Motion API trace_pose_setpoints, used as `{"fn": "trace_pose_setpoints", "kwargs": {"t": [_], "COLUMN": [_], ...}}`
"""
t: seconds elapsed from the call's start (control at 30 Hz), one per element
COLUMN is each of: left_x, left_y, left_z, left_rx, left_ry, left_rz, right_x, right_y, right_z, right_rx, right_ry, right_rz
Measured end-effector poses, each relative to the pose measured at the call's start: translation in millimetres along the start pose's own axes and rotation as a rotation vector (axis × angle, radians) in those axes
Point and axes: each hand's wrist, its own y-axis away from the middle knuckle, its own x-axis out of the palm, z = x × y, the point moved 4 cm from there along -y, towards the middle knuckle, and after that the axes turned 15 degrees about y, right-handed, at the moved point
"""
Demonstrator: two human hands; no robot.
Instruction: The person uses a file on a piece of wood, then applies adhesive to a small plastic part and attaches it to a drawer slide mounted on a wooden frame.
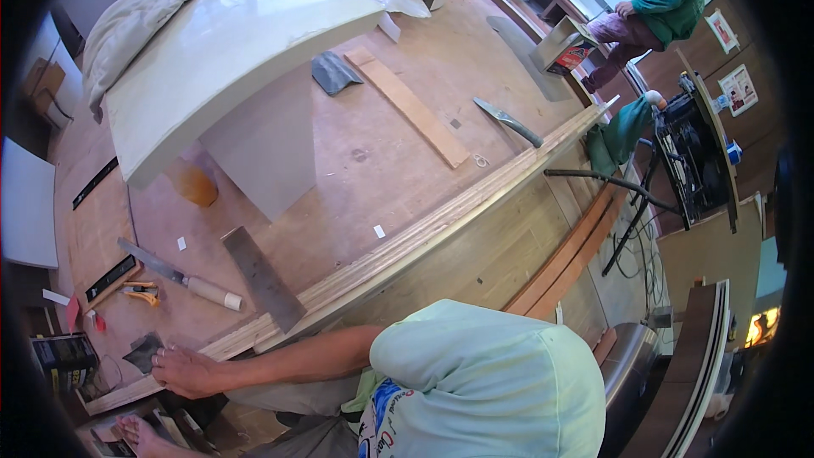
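Note:
My right hand (185, 371) is at the near left edge of the workbench, its fingers bent together. What they hold, if anything, is hidden. Right beside its fingertips lies a dark grey piece of what looks like sandpaper (142, 353). Lower down, below the bench edge, my left hand (142, 438) has its fingers apart, next to some dark pieces (174, 426). Further in on the bench lie a wooden-handled file (182, 274), an orange utility knife (141, 292) and a flat brown metal-looking plate (263, 278), which overhangs the bench edge.
A large glossy white curved panel (246, 68) stands on the bench, a cloth (140, 38) draped over it. Beyond are a wooden strip (407, 106), a folded grey sheet (336, 73) and a handsaw (509, 121). Back right, a co-worker (670, 13) stands near a black machine (691, 153).

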Motion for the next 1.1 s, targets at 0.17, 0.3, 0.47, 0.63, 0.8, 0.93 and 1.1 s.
{"fn": "trace_pose_setpoints", "kwargs": {"t": [0.17,0.3,0.47,0.63,0.8,0.93,1.1], "left_x": [-19.0,-28.2,-39.1,-41.5,-23.2,-3.7,-3.2], "left_y": [-58.5,-78.0,-90.5,-98.4,-100.1,27.6,4.5], "left_z": [-12.7,-9.7,-13.9,-13.8,-62.3,10.5,-19.6], "left_rx": [-0.07,-0.256,-0.198,-0.236,-0.176,-0.153,-0.176], "left_ry": [-0.139,-0.093,-0.079,-0.092,0.009,-0.099,-0.032], "left_rz": [0.115,0.047,0.03,0.031,0.047,-0.089,-0.021], "right_x": [-5.4,-2.8,-2.3,-7.0,-0.9,-4.1,-10.5], "right_y": [-0.3,1.4,1.5,1.8,-10.0,9.5,-2.0], "right_z": [5.0,2.1,0.5,0.3,23.2,-8.0,7.2], "right_rx": [-0.014,-0.019,-0.018,-0.028,-0.089,-0.012,-0.047], "right_ry": [-0.016,-0.011,-0.001,-0.006,-0.043,0.046,-0.015], "right_rz": [-0.035,-0.064,-0.028,-0.023,-0.028,-0.101,0.018]}}
